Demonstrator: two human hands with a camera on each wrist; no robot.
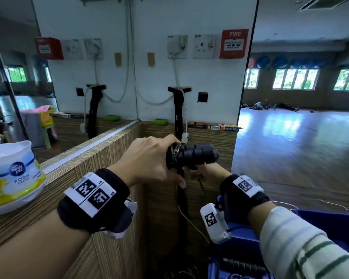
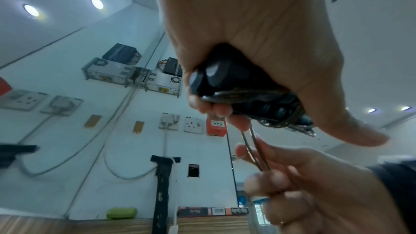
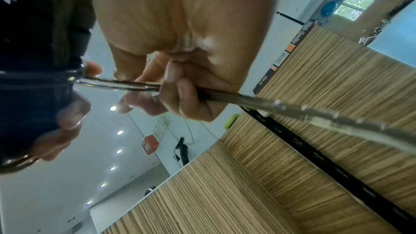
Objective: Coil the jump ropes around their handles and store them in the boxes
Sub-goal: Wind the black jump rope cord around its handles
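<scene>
Nearest, a blue plastic box [image 1: 320,222] sat at the lower right with a ribbed black handle [image 1: 242,264] lying inside. Above it, the right hand [image 1: 208,172] pinched the clear, glossy jump rope [image 3: 225,96] between curled fingers [image 3: 191,99]. The left hand [image 1: 147,160] gripped the paired black ribbed handles [image 1: 195,155], rope turns wound around them. Beyond stood a striped wooden counter [image 1: 113,150] and a red fire alarm box [image 1: 233,43].

Carrying, on the wood-grain surface [image 1: 109,141]: an air-freshener tub [image 1: 12,176] sitting at left, green soap dish [image 1: 161,121] and flat cartons [image 1: 214,125] lying against the wall.
</scene>
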